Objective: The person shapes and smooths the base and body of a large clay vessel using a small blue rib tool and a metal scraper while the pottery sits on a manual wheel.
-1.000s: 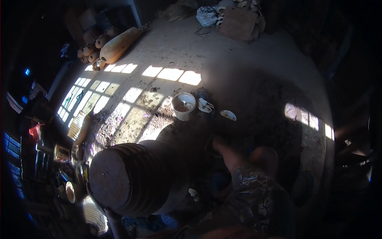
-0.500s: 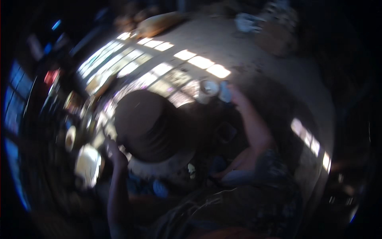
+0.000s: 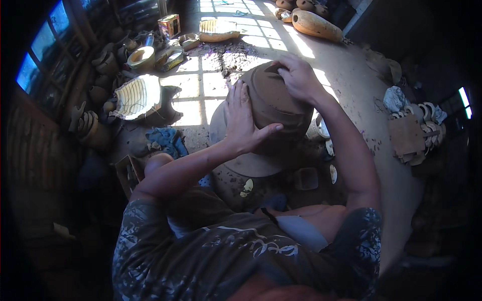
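Observation:
A large brown clay pot [image 3: 267,94] stands in front of me on a round board [image 3: 258,168]. My left hand [image 3: 243,120] lies against its near left side, fingers stretched up the wall and thumb spread to the right. At the far right of the pot's top is my right hand [image 3: 299,80], its fingers curled down against the clay beside a dark hollow or cut. Whatever is pinched in those fingers, if anything, is hidden. Partly behind my right forearm, a white container [image 3: 318,127] sits right of the pot.
Clay crumbs [image 3: 233,55] lie on the sunlit floor beyond the pot. To the left are a ribbed pale basin [image 3: 138,97], a blue cloth [image 3: 168,141] and a round bowl [image 3: 141,58]. A square dish [image 3: 306,178] is near right; stacked curved pieces [image 3: 429,125] stand farther right.
My right hand has come from beside the white container to the pot's top. My left hand has moved up onto the pot's near wall. The blurred view has swung and steadied.

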`<move>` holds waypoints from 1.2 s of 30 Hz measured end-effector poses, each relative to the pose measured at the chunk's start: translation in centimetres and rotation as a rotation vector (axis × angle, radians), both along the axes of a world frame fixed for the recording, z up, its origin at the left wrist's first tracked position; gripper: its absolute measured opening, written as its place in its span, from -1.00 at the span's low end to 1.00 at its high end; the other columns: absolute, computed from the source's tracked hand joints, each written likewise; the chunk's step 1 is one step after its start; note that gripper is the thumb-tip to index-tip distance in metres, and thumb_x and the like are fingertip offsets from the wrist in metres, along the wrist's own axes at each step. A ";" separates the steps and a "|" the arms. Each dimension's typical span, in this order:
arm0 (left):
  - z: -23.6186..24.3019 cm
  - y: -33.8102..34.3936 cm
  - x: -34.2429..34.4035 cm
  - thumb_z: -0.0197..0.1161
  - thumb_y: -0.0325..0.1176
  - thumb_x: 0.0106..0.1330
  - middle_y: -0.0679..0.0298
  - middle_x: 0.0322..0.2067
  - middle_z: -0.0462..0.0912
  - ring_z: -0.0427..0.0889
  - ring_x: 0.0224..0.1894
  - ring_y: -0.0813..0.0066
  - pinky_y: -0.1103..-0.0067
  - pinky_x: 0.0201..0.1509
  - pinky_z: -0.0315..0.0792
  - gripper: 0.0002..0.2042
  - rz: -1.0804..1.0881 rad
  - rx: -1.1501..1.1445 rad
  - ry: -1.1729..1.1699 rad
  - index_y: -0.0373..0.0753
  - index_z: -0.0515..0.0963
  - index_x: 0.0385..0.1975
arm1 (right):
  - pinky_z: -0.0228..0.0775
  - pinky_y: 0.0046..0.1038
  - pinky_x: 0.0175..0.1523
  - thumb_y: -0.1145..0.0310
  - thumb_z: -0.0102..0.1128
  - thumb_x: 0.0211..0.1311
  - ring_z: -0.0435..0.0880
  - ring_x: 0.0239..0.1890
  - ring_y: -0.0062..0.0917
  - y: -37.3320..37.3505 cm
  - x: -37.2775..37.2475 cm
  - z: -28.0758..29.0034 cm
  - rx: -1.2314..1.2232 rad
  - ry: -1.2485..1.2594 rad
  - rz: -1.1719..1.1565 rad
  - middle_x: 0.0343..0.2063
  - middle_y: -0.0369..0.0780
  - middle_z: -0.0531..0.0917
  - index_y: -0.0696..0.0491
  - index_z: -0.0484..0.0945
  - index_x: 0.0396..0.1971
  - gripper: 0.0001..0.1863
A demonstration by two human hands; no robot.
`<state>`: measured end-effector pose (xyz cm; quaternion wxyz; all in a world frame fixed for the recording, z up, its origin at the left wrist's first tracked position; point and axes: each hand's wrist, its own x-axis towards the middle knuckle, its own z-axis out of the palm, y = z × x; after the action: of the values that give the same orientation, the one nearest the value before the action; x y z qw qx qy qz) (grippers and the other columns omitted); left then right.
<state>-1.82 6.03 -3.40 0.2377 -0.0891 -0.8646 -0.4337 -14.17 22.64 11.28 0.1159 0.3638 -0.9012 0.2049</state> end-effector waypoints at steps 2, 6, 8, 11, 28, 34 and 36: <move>0.1 0.1 -0.9 0.32 0.61 0.12 -0.32 0.61 -0.07 -0.14 0.67 -0.30 -0.06 0.67 -0.15 0.41 0.009 -0.006 0.039 -0.53 -0.10 0.61 | 0.54 -0.27 0.23 0.48 0.16 0.42 0.72 0.06 -0.17 -0.9 -1.5 -0.1 -0.026 -0.036 -0.039 -0.03 -0.04 0.71 0.15 0.71 0.03 -0.73; 0.3 -0.7 -2.0 0.33 0.61 0.10 -0.32 0.57 0.03 0.00 0.64 -0.26 -0.02 0.67 -0.09 0.38 -0.019 -0.003 0.072 -0.54 -0.01 0.58 | 0.54 -0.28 0.22 0.50 0.17 0.40 0.73 0.04 -0.20 -1.7 -2.2 0.1 0.039 -0.162 -0.019 -0.09 -0.06 0.73 0.15 0.71 -0.01 -0.75; 0.2 -1.7 -2.4 0.34 0.59 0.11 -0.31 0.56 0.06 0.03 0.62 -0.25 0.00 0.67 -0.06 0.36 -0.062 0.017 0.112 -0.54 0.02 0.57 | 0.54 -0.29 0.22 0.52 0.18 0.39 0.74 0.03 -0.22 -2.0 0.0 1.0 0.053 -0.228 0.067 -0.11 -0.08 0.74 0.15 0.70 -0.03 -0.77; 0.3 -3.3 -3.2 0.33 0.59 0.12 -0.30 0.56 0.06 0.02 0.63 -0.26 -0.03 0.67 -0.08 0.35 -0.157 0.064 0.119 -0.55 0.02 0.57 | 0.54 -0.32 0.23 0.56 0.20 0.36 0.74 0.02 -0.27 -1.2 4.0 1.6 0.071 -0.258 0.171 -0.12 -0.11 0.75 0.14 0.70 -0.05 -0.78; 0.7 -3.7 -4.3 0.44 0.55 0.05 -0.33 0.53 0.14 0.11 0.60 -0.29 0.05 0.67 0.01 0.36 -0.148 -0.004 0.140 -0.49 0.03 0.59 | 0.55 -0.36 0.19 0.54 0.21 0.38 0.75 -0.01 -0.39 -2.4 2.8 2.1 0.152 -0.334 0.264 -0.13 -0.14 0.76 0.16 0.70 -0.06 -0.80; 1.3 -5.0 -5.3 0.43 0.49 0.14 -0.31 0.56 0.10 0.08 0.62 -0.29 0.06 0.68 -0.01 0.31 -0.183 -0.035 0.136 -0.47 0.01 0.60 | 0.53 -0.37 0.23 0.57 0.22 0.37 0.74 0.01 -0.40 1.7 2.5 2.4 0.095 -0.335 0.280 -0.12 -0.18 0.74 0.14 0.70 -0.05 -0.79; 1.2 -3.5 -4.7 0.36 0.58 0.11 -0.24 0.54 0.14 0.16 0.58 -0.23 0.05 0.63 0.06 0.33 -0.104 -0.097 0.207 -0.48 0.03 0.59 | 0.53 -0.34 0.26 0.49 0.18 0.42 0.74 0.07 -0.35 2.5 -1.7 1.8 0.071 -0.218 0.032 -0.03 -0.12 0.77 0.15 0.71 0.04 -0.73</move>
<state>-6.57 2.51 -2.24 0.2985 -0.1895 -0.8495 -0.3916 -15.86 25.17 13.12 0.0010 0.3578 -0.9091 0.2132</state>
